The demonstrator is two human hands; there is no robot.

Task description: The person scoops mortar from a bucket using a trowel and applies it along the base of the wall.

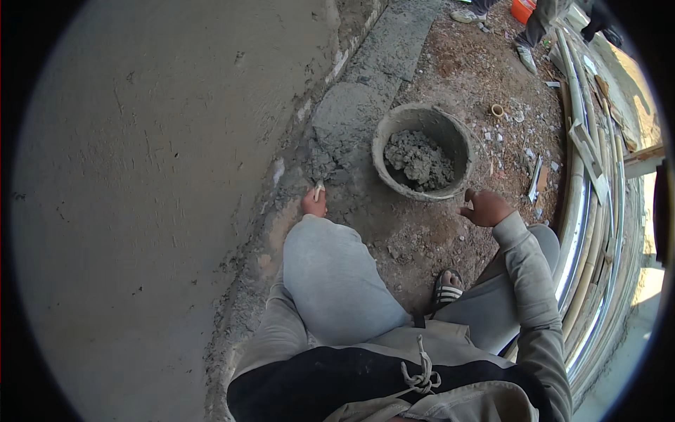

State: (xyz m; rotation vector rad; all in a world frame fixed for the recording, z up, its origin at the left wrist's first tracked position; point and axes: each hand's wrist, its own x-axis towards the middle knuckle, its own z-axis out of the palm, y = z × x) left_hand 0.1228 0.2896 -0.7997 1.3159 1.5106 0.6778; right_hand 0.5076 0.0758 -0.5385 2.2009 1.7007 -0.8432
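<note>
My left hand [314, 204] is closed around the pale handle of a trowel [320, 188], low beside the foot of the wall. The tool's far end merges with grey wet mortar [329, 162], so its blade is hard to make out. My right hand [489, 209] is just off the near right rim of a mortar-caked bucket [391, 177]. Its thumb and fingers are apart, loosely bent, and hold nothing. Lumpy grey mortar [420, 160] lies inside the bucket.
A smooth grey plastered wall [155, 176] fills the left. Wet mortar [394, 49] runs along its base. Boards and long poles [587, 176] lie at the right, with rubble and a small ring-shaped piece [498, 110] nearer. Another person's legs [534, 35] and an orange container [521, 10] appear beyond.
</note>
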